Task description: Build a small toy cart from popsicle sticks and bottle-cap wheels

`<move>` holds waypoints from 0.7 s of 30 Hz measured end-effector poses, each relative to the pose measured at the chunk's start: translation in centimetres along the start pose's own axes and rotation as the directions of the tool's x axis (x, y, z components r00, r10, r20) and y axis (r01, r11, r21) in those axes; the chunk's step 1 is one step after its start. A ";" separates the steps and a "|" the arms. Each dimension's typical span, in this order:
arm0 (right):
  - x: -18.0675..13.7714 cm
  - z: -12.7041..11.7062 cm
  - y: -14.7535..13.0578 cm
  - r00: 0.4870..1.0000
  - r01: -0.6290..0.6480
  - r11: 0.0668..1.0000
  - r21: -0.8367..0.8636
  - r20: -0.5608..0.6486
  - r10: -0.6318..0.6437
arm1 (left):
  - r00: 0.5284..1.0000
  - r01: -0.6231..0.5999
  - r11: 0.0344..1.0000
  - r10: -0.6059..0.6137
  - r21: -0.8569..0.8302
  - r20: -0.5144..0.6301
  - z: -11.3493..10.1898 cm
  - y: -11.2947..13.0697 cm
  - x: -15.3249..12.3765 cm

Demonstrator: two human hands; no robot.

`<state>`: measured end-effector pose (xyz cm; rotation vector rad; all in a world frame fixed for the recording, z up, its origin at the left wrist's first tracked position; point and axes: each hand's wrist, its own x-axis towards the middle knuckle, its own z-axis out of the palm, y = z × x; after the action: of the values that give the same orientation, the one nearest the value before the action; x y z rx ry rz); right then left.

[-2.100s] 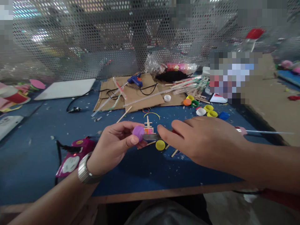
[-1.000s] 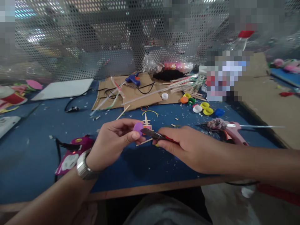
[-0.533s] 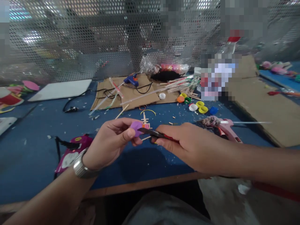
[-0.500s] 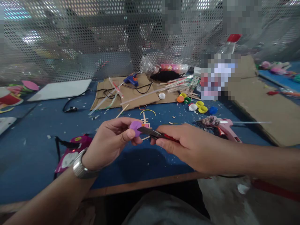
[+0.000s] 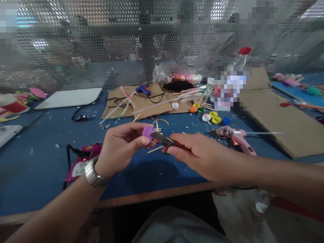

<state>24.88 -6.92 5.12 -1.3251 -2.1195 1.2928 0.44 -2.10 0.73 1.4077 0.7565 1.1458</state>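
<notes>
Between the thumb and fingers of my left hand is a purple bottle cap. My right hand grips a utility knife with a dark body and red parts. Its blade end meets the right edge of the cap; whether it cuts into it I cannot tell. Behind the cap, a small frame of wooden sticks lies on the blue table, partly covered by my hands. A loose stick lies below the knife.
A pink glue gun lies at right, a blue one on cardboard behind. Coloured bottle caps and straws are at back right. A magenta device with a red light sits by my left wrist. A perforated metal screen stands behind.
The view has shifted slightly. Both hands still hold the cap and the knife together, with the cap turned a little and the blade staying at its right edge.
</notes>
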 end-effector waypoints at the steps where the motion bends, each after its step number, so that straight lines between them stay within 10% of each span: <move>1: 0.1 -0.1 -0.1 0.997 0.052 0.981 -0.188 -0.051 -0.062 | 1.000 0.022 1.000 -0.022 -0.021 0.005 0.0 0.0 0.0; 6: -0.1 -0.3 -0.2 0.973 0.063 0.500 -0.864 -0.059 -0.224 | 0.984 0.179 0.971 -0.174 -0.161 0.041 -0.1 0.6 0.2; 9: -0.4 0.0 -0.2 0.941 0.038 0.195 -0.980 -0.031 -0.338 | 0.955 0.296 0.935 -0.287 -0.197 0.076 -0.3 0.7 0.4; 12: -0.6 -0.1 -0.3 0.905 0.032 0.082 -0.996 -0.006 -0.426 | 0.915 0.402 0.893 -0.383 -0.203 0.127 -0.4 0.7 0.5; 16: -0.5 -0.7 -0.5 0.939 0.043 0.190 -0.981 -0.025 -0.342 | 0.924 0.380 0.896 -0.356 -0.231 0.140 -0.3 0.6 0.6; 21: 0.2 -1.1 -0.4 0.984 0.050 0.691 -0.721 -0.083 -0.157 | 0.986 0.159 0.970 -0.147 -0.185 0.079 -0.2 0.3 0.5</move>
<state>25.32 -6.20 6.00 -1.4615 -2.6641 0.2609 0.33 -1.67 1.14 1.1993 0.6782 1.0197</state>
